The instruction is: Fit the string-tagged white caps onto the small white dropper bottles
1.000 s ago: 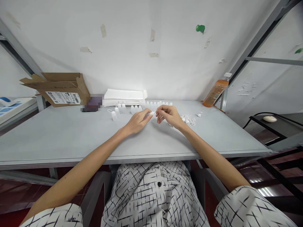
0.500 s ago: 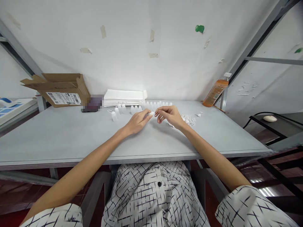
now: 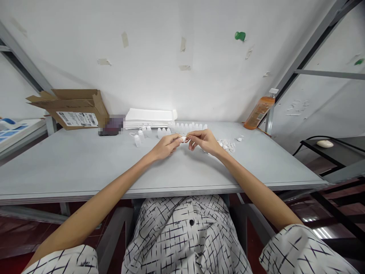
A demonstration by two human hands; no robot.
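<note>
My left hand (image 3: 165,147) is closed on a small white plastic piece (image 3: 184,139), which pokes out between its thumb and finger. My right hand (image 3: 203,140) meets it from the right, its thumb and forefinger pinched at the other end of the piece; what lies between these fingertips is too small to name. Several small white bottles (image 3: 137,141) stand to the left of my hands, and a row of similar bottles (image 3: 194,126) stands behind them. A pile of small white parts (image 3: 227,145) lies just right of my right hand.
On the grey table (image 3: 94,167), a cardboard box (image 3: 76,110), a dark blurred object (image 3: 111,125) and a stack of white sheets (image 3: 149,117) sit at the back. An orange bottle (image 3: 260,112) leans at the back right. A loose white part (image 3: 239,139) lies near the pile.
My hands stay together in nearly the same spot. The white piece now sits more level between my fingertips, and my right hand has shifted very slightly.
</note>
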